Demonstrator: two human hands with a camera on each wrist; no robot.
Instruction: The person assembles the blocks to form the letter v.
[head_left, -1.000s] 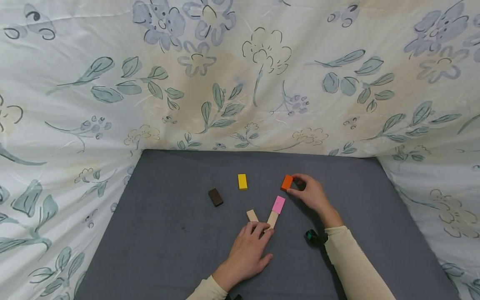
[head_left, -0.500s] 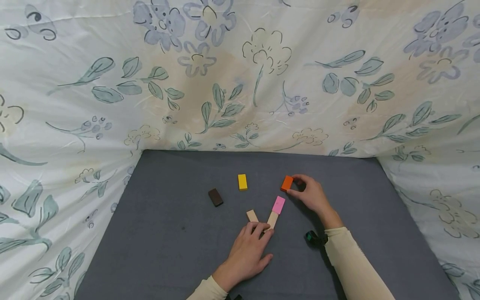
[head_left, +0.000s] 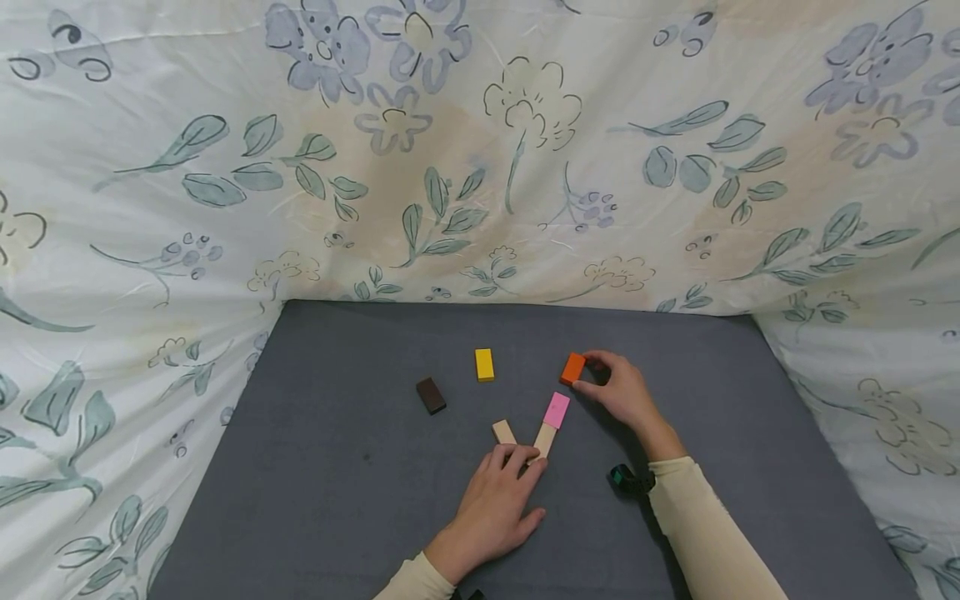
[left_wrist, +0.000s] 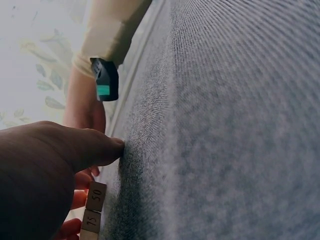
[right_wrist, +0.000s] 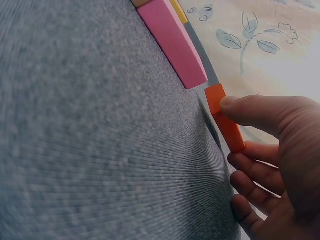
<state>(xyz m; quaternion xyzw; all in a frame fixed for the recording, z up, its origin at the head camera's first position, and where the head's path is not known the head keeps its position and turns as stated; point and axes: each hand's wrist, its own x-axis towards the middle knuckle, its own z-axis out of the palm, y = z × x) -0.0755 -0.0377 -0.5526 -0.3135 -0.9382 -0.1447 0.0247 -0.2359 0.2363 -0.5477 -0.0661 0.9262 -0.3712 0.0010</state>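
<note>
My right hand pinches an orange block between thumb and fingertips, just beyond the pink block. In the right wrist view the thumb lies on one end of the orange block and fingertips meet the other. My left hand rests with extended fingers over light wooden blocks, partly hiding them. One wooden block sticks out at the upper left; another runs up to the pink block. In the left wrist view, wooden blocks marked 50 and 75 stand beside the fingers.
A yellow block and a dark brown block lie apart on the grey cloth surface. Floral fabric hangs behind and at both sides. A black wrist device sits on the right wrist.
</note>
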